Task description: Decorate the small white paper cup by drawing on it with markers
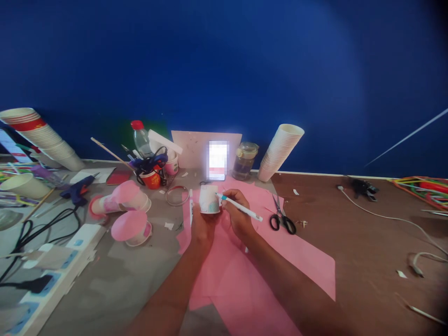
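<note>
In the middle of the head view, my left hand (203, 226) grips a small white paper cup (207, 196) with a pale green print, its rim facing down toward me. My right hand (238, 212) is closed around a white marker pen (247, 211) with a blue band, its tip at the cup's right side. Whether the tip touches the cup I cannot tell. Under both hands lie sheets of pink paper (308, 261). Black-handled scissors (280, 219) rest on the paper, right of my right hand.
Left stand pink-covered paper cups (131, 226), a blue glue gun (75, 189) and a white power strip (66, 270) with cords. Behind are a lit phone screen (217, 161), a glass jar (245, 161) and a leaning cup stack (282, 151). A white cable (381, 217) crosses the right side.
</note>
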Demonstrator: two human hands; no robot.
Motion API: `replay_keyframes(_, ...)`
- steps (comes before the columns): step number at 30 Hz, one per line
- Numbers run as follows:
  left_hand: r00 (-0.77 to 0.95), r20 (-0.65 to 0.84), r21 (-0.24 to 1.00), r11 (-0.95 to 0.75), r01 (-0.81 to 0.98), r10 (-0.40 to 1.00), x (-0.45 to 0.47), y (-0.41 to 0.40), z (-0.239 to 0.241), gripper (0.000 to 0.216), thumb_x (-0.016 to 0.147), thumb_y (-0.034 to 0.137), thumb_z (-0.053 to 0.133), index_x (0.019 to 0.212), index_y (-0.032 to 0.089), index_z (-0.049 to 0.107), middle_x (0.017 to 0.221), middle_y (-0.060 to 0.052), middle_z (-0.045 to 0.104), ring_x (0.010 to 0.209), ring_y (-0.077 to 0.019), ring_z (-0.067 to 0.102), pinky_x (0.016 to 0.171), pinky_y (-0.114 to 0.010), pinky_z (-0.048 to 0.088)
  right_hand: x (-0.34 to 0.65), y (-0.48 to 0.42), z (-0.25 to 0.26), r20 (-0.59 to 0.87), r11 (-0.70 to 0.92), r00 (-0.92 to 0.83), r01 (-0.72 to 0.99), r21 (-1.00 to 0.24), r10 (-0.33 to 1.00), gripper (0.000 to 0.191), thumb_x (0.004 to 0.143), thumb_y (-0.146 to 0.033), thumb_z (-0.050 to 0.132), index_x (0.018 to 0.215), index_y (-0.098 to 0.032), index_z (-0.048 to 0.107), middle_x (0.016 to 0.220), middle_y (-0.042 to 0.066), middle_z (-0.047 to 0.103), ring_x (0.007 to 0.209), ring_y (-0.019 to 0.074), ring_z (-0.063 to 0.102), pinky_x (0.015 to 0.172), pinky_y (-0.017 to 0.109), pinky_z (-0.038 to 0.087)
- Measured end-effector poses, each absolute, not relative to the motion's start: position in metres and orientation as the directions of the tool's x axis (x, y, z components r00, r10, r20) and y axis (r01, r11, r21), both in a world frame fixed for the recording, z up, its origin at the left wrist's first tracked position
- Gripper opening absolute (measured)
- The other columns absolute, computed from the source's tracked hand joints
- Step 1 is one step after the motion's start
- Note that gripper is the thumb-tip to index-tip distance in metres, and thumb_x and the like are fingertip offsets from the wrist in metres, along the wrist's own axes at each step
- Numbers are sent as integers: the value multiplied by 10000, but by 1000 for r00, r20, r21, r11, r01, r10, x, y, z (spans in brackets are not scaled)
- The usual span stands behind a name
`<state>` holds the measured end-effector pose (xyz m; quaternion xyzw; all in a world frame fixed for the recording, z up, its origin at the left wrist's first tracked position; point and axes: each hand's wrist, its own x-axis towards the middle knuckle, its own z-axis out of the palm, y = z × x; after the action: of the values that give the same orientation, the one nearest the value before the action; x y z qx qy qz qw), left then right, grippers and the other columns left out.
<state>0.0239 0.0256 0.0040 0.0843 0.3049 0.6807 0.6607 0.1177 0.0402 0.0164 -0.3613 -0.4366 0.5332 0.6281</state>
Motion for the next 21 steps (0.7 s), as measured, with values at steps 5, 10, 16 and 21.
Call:
replay_keyframes(5,5,-274,400,118,-909,962,19,24,6,449,907,521,472,934,132,696,839,-104,730,781,-210,688,787,-372,556,117,41,16,127,105,-23,-424,-900,992,114,692,-197,664,796,-232,633,698,-40,610,615,120,555,584,252,458)
replay_keyframes(10,25,-251,364,118,-924,968,17,22,10,364,835,500,619,832,143,692,757,-75,714,724,-186,676,716,-320,546,116,36,27,144,126,-25,-351,-928,989,72,673,-214,657,739,-228,633,692,-25,619,607,130,563,570,264,471)
replay_keyframes(16,61,-268,304,144,-942,962,14,23,10,306,825,434,649,826,131,690,763,-74,721,722,-178,676,721,-309,540,115,34,30,149,130,-37,-313,-941,988,53,656,-232,646,701,-225,620,629,-33,592,572,131,552,547,269,460)
replay_keyframes(21,100,-285,270,180,-946,953,11,23,6,325,831,453,630,848,132,683,792,-81,721,750,-195,677,738,-334,541,116,36,24,137,120,-28,-329,-937,990,44,661,-211,617,703,-221,618,602,-40,581,543,126,538,520,262,435)
